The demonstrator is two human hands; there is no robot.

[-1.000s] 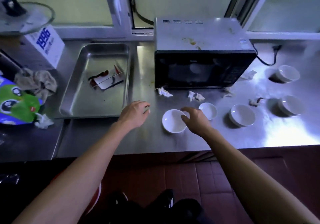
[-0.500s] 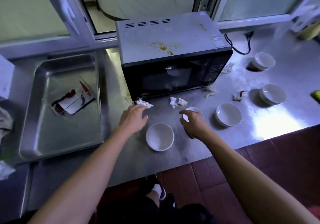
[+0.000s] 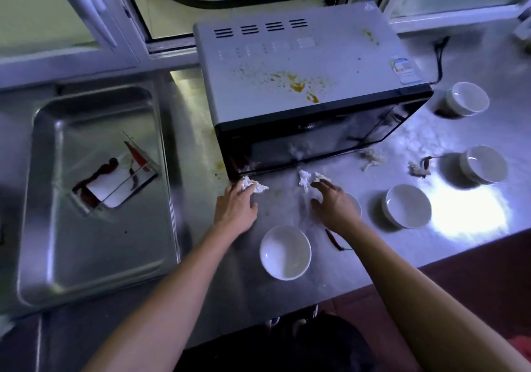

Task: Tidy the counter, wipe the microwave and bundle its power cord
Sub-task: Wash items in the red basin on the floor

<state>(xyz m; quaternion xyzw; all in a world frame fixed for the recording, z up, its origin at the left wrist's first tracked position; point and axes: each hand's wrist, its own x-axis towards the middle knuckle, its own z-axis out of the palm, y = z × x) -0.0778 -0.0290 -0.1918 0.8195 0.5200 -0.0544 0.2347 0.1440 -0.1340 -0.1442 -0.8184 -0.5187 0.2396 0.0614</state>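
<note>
Counter (image 3: 287,294) clutter is what I am dealing with: crumpled tissue scraps lie right at my fingertips, along the foot of the microwave (image 3: 301,84). My left hand (image 3: 234,209) has its fingers over the left tissue wad (image 3: 255,185); they look curled onto it, but I cannot tell whether they have closed on it or only touch it. My right hand (image 3: 333,203) is spread and relaxed, holding nothing, its fingertips just touching the second tissue wad (image 3: 306,177).

Several things could go wrong. That right hand lies partly over a small white bowl (image 3: 355,203), and another bowl (image 3: 285,252) sits just behind both wrists, near the counter's front edge; if I draw my arms back carelessly, a forearm could knock it to the floor. A dried red chili (image 3: 334,241) lies under my right wrist and could be swept off the same way.

The tissues look soft and torn, so a loose pinch may leave shreds behind or drag them through the brownish smear beside my left fingers, spreading it. Beyond my right fingers, more scraps (image 3: 372,156) and a second chili (image 3: 425,162) lie among three more bowls (image 3: 408,206), so a hurried reach there risks tipping one.

Farther still, the power cord (image 3: 438,61) trails behind the microwave, whose top carries an orange spill (image 3: 298,86); a sleeve or arm crossing it would pick that up.
</note>
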